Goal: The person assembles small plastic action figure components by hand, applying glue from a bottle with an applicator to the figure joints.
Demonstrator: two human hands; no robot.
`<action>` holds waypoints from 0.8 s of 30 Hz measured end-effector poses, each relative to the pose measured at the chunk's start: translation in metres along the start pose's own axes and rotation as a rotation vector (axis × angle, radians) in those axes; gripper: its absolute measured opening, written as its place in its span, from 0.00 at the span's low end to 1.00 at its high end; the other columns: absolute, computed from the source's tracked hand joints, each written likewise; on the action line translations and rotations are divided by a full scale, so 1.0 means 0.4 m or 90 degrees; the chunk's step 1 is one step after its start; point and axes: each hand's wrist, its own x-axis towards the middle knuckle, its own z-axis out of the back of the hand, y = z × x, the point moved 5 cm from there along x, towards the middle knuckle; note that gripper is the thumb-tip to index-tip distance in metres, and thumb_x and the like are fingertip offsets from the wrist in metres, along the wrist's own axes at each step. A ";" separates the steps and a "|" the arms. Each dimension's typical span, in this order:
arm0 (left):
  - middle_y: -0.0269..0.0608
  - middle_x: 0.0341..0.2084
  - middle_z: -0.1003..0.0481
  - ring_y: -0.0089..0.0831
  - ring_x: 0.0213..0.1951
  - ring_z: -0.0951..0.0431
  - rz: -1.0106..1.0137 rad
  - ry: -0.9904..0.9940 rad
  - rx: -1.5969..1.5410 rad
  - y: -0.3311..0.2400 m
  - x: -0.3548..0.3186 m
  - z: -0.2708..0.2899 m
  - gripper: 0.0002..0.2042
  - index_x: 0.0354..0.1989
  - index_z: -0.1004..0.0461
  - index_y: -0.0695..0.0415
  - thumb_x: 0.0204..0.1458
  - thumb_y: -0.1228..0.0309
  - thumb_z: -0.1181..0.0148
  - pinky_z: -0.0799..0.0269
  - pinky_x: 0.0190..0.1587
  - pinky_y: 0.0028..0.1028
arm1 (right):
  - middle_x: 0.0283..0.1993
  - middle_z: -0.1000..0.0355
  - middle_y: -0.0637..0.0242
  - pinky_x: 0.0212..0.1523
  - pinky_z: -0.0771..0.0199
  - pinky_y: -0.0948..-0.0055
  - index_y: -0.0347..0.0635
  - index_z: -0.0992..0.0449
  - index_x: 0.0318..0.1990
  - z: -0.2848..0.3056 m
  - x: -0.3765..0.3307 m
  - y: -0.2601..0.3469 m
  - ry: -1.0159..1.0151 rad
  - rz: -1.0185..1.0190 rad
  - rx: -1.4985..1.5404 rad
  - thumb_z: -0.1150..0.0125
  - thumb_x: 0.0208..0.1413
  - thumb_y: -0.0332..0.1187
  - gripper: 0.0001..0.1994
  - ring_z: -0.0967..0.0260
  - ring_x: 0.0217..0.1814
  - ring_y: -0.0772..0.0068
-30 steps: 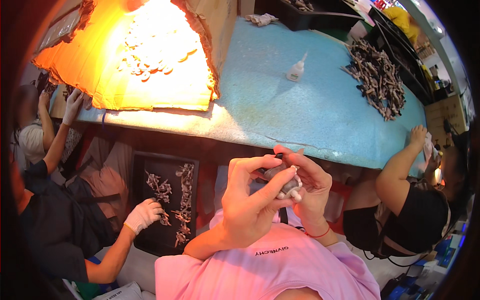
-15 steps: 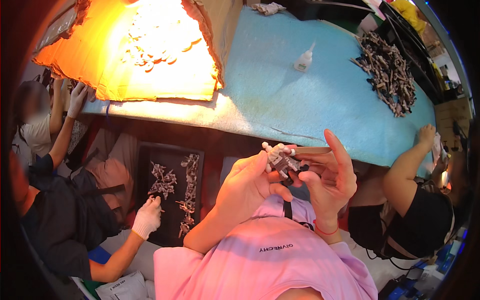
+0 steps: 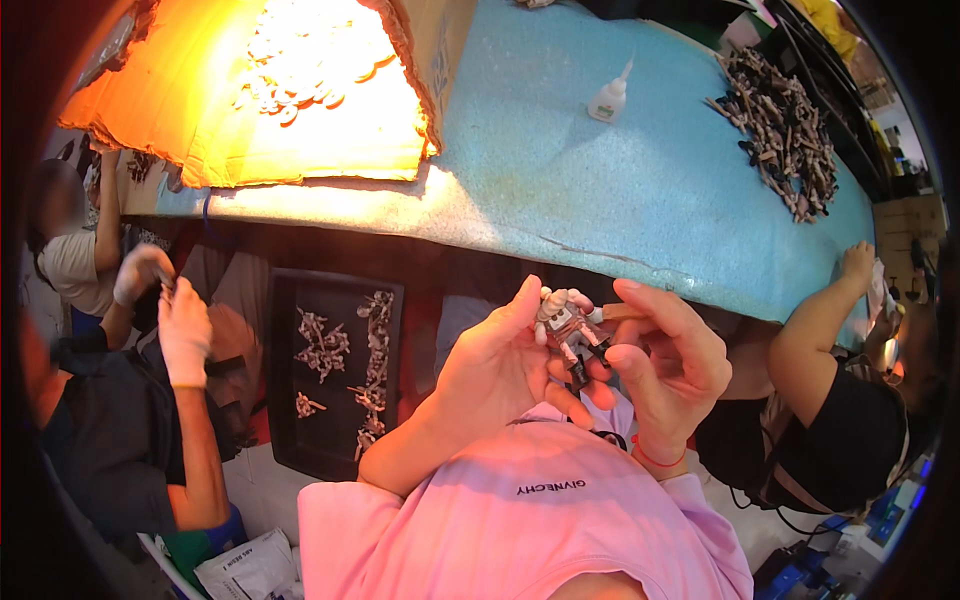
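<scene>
A small toy figurine point(image 3: 568, 322), grey and white with black feet, is held upright in front of my chest. My left hand point(image 3: 490, 350) is closed on it, thumb at its upper side and fingers behind and below. My right hand point(image 3: 675, 360) is at the figurine's other side, its thumb by a black foot. Between the right fingers lies a tan flat stick-like piece point(image 3: 625, 312), its near end beside the figurine; most of it is hidden by the hand.
Ahead is a blue-topped table point(image 3: 520, 130) with a white dropper bottle point(image 3: 607, 100), a pile of small figure parts point(image 3: 785, 130) and a brightly lit cardboard box point(image 3: 330, 170). A black tray point(image 3: 330, 430) with figurines lies left. People sit on both sides.
The figurine has turned more upright, its front now showing, and my right index finger has bent down toward it. The left co-worker's gloved hand has left the tray and risen to the other hand.
</scene>
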 end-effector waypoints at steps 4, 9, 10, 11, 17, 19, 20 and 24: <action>0.52 0.35 0.29 0.47 0.33 0.25 0.017 0.032 0.002 0.009 0.000 0.002 0.22 0.48 0.36 0.59 0.58 0.53 0.64 0.25 0.29 0.39 | 0.22 0.33 0.65 0.19 0.42 0.84 0.29 0.28 0.44 0.004 -0.005 0.005 0.012 0.006 -0.016 0.37 0.35 0.18 0.21 0.40 0.20 0.81; 0.51 0.36 0.29 0.43 0.33 0.25 0.016 0.030 -0.015 0.017 -0.002 -0.001 0.21 0.47 0.36 0.61 0.58 0.54 0.62 0.27 0.29 0.35 | 0.21 0.35 0.66 0.19 0.43 0.83 0.30 0.28 0.44 0.006 -0.005 0.013 0.037 0.038 -0.015 0.35 0.33 0.18 0.23 0.41 0.20 0.80; 0.50 0.36 0.29 0.42 0.33 0.25 -0.013 0.024 0.034 0.014 -0.005 -0.002 0.21 0.47 0.36 0.62 0.58 0.55 0.61 0.28 0.30 0.33 | 0.21 0.35 0.66 0.19 0.43 0.83 0.30 0.28 0.44 0.005 -0.005 0.015 0.038 0.039 -0.015 0.35 0.33 0.18 0.23 0.41 0.20 0.80; 0.50 0.37 0.29 0.42 0.33 0.25 -0.042 0.019 0.083 0.010 -0.007 -0.004 0.21 0.47 0.36 0.63 0.58 0.56 0.60 0.28 0.31 0.32 | 0.21 0.36 0.66 0.19 0.43 0.83 0.30 0.28 0.43 0.004 -0.006 0.017 0.036 0.036 -0.004 0.35 0.33 0.18 0.23 0.41 0.20 0.80; 0.50 0.38 0.29 0.37 0.34 0.26 -0.129 0.027 0.248 -0.007 -0.018 -0.009 0.21 0.46 0.34 0.66 0.59 0.57 0.60 0.29 0.32 0.29 | 0.24 0.32 0.64 0.20 0.40 0.82 0.31 0.31 0.48 0.004 -0.024 0.007 0.051 0.023 0.020 0.36 0.35 0.18 0.26 0.37 0.24 0.78; 0.49 0.38 0.29 0.35 0.34 0.26 -0.185 0.021 0.319 -0.014 -0.020 -0.015 0.20 0.45 0.33 0.66 0.58 0.59 0.58 0.29 0.33 0.28 | 0.25 0.31 0.64 0.21 0.38 0.82 0.32 0.34 0.51 0.004 -0.031 -0.002 0.040 0.002 0.031 0.36 0.36 0.18 0.28 0.35 0.26 0.77; 0.49 0.38 0.30 0.32 0.34 0.27 -0.241 0.012 0.389 -0.021 -0.024 -0.020 0.19 0.45 0.32 0.67 0.58 0.61 0.56 0.29 0.33 0.27 | 0.30 0.30 0.62 0.25 0.36 0.81 0.33 0.39 0.55 0.005 -0.032 -0.009 0.022 -0.023 0.042 0.37 0.38 0.18 0.32 0.34 0.31 0.75; 0.46 0.37 0.30 0.28 0.35 0.28 -0.389 -0.027 0.556 -0.034 -0.029 -0.023 0.17 0.45 0.32 0.68 0.55 0.65 0.50 0.30 0.35 0.24 | 0.46 0.33 0.59 0.40 0.34 0.78 0.37 0.53 0.62 0.001 -0.040 -0.046 0.017 -0.151 0.104 0.39 0.41 0.20 0.39 0.34 0.45 0.72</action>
